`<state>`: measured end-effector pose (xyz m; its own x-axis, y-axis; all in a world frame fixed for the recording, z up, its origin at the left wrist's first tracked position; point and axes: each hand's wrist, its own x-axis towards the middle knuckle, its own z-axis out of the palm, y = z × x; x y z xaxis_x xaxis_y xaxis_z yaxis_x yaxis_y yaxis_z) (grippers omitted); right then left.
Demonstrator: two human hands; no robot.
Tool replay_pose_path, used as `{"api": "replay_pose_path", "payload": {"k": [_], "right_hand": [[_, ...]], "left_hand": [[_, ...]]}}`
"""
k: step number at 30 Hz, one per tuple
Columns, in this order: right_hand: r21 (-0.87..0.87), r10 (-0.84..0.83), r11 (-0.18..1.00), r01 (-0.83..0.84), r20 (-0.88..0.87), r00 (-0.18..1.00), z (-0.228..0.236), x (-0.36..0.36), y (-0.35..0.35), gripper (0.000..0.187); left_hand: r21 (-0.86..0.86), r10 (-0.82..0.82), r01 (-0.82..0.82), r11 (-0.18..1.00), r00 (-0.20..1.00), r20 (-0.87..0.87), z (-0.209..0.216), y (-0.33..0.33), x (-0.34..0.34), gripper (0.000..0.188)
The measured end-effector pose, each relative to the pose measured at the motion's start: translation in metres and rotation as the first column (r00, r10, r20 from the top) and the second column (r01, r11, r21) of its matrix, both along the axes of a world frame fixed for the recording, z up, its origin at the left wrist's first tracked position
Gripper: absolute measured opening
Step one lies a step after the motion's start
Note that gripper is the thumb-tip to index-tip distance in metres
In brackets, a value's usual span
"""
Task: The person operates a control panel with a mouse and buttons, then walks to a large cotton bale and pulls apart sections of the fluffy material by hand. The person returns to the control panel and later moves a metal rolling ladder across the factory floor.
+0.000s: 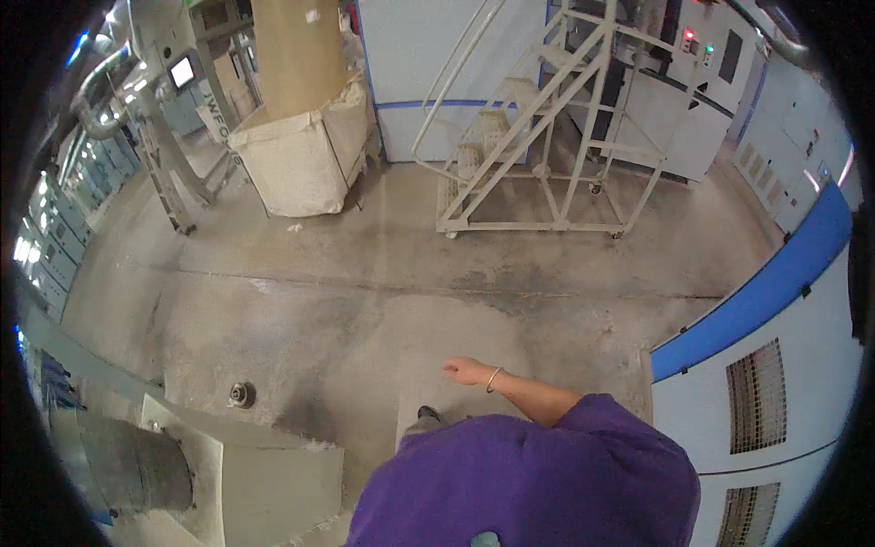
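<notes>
My right hand (468, 371) hangs in front of my body above the concrete floor. Its fingers look loosely curled together, with nothing visible in them, and it touches no object. A thin bracelet (494, 379) circles that wrist. Below the arm, a purple shirt (529, 483) covers my body, and one dark shoe (427, 413) shows beyond it. My left hand is out of sight.
A wheeled metal staircase (547, 225) stands ahead. Left of it sits a large cream fabric bag (292, 164) under a wide tan tube (296, 55). A blue-and-white machine (711, 401) borders my right; a metal duct (283, 474) lies near left. A small round metal fitting (241, 395) rests on the floor.
</notes>
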<state>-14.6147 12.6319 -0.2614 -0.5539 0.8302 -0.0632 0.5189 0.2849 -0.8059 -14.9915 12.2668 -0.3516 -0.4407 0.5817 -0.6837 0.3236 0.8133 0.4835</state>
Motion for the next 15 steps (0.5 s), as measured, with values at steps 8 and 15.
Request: {"api": "replay_pose_path", "payload": {"k": [8, 15], "right_hand": [[-0.399, -0.154, 0.887, 0.235, 0.224, 0.962, 0.041, -0.003, 0.268, 0.04], [-0.232, -0.605, 0.796, 0.559, -0.272, 0.748, 0.099, -0.019, 0.64, 0.07]], "left_hand": [[0.471, -0.157, 0.242, 0.848, 0.965, -0.212, 0.052, 0.493, -0.14, 0.026], [0.42, -0.105, 0.134, 0.898, 0.99, -0.092, 0.074, 0.701, -0.162, 0.027]]}}
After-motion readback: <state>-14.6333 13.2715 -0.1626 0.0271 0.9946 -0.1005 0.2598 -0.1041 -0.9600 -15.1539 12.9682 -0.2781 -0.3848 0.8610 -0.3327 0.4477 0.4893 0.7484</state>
